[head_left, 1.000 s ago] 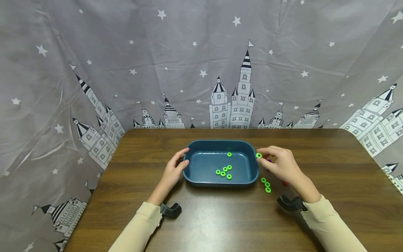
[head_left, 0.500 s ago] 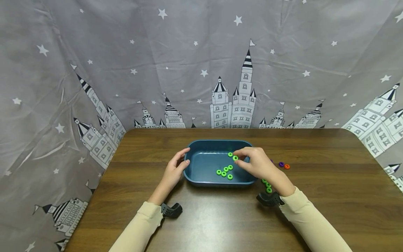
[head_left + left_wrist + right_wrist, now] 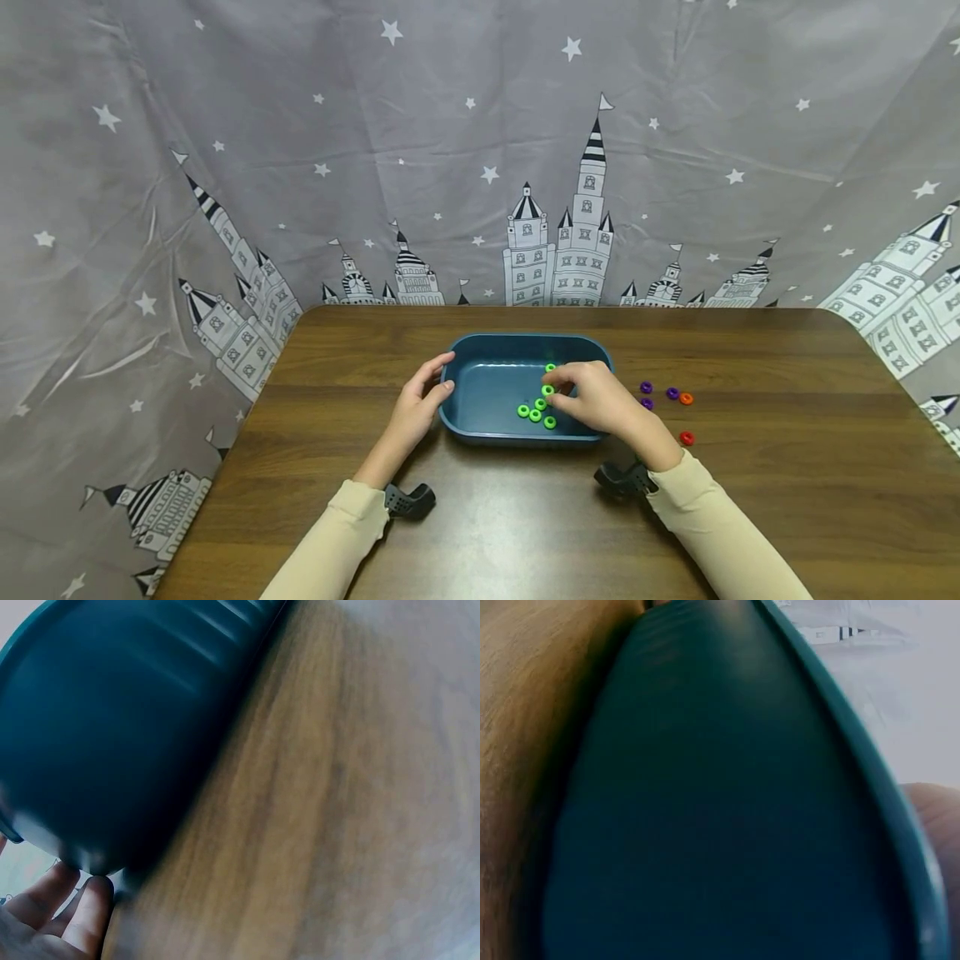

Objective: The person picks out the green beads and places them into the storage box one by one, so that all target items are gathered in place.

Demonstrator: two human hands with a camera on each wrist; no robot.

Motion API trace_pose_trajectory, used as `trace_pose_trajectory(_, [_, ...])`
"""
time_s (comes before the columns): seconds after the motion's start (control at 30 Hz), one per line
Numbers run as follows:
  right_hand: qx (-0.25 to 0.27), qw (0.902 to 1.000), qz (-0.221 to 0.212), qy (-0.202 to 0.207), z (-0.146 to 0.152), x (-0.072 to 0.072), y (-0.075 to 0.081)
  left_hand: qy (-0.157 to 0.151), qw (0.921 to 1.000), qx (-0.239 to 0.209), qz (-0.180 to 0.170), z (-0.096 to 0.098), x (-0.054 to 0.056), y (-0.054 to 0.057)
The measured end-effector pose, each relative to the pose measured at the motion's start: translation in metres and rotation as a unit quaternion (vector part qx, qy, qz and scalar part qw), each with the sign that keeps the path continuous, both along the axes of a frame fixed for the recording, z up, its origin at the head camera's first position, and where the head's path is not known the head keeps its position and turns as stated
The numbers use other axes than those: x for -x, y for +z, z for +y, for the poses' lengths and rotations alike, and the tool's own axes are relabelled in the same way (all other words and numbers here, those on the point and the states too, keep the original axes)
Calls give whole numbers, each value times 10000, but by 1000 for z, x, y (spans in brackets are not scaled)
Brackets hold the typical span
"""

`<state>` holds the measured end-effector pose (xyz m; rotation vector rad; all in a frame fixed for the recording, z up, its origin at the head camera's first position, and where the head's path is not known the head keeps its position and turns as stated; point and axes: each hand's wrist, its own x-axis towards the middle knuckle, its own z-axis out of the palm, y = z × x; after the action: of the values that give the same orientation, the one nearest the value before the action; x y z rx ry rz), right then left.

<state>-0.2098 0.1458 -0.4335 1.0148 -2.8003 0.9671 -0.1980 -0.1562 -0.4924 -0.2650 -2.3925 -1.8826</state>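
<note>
A dark blue rectangular tray [image 3: 480, 437] stands on the wooden table, with several small green rings [image 3: 536, 415] on its floor. At its left end, my left hand [image 3: 411, 408] holds the side, the thumb tip over the rim. In the left wrist view, fingers [image 3: 88, 915] touch the tray's outer wall [image 3: 112, 735]. Inside the tray, my right hand [image 3: 596, 400] pinches one green ring [image 3: 548, 390] between thumb and fingertips. The tray's outer wall [image 3: 720, 787] fills most of the right wrist view and hides the fingertips there.
Right of the tray lie purple rings [image 3: 672, 392], an orange ring [image 3: 686, 399] and a red ring [image 3: 687, 437]. Each wrist bears a black mount [image 3: 411, 500]. A grey curtain [image 3: 450, 150] with castles and stars hangs behind the table [image 3: 360, 342].
My right hand has carried the green ring leftward over the tray's right rim, then down toward the rings inside. My left hand stays at the tray's left end.
</note>
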Motion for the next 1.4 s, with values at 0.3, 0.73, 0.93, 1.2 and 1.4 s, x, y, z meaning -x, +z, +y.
trace_pose_trajectory(0.3, [-603, 9982, -19, 16, -4, -2, -1, 25, 10000, 6, 71, 1, 0, 0])
trace_pose_trajectory(0.73, [-1250, 9916, -242, -226, -7, -5, -1, -21, 10000, -7, 25, 0, 0, 0])
trace_pose_trajectory(0.93, [-1392, 9896, -225, -267, -9, -5, -3, -4, 9999, 85, -79, 0, 0, 1])
trace_pose_trajectory(1.2, [-1553, 9869, -227, -373, -10, -7, -2, 10, 9999, 143, -12, 0, 0, 0])
trace_pose_trajectory(1.4, [-1606, 9858, -260, -424, -11, -7, -2, 6, 9999, 136, -27, 0, 0, 0])
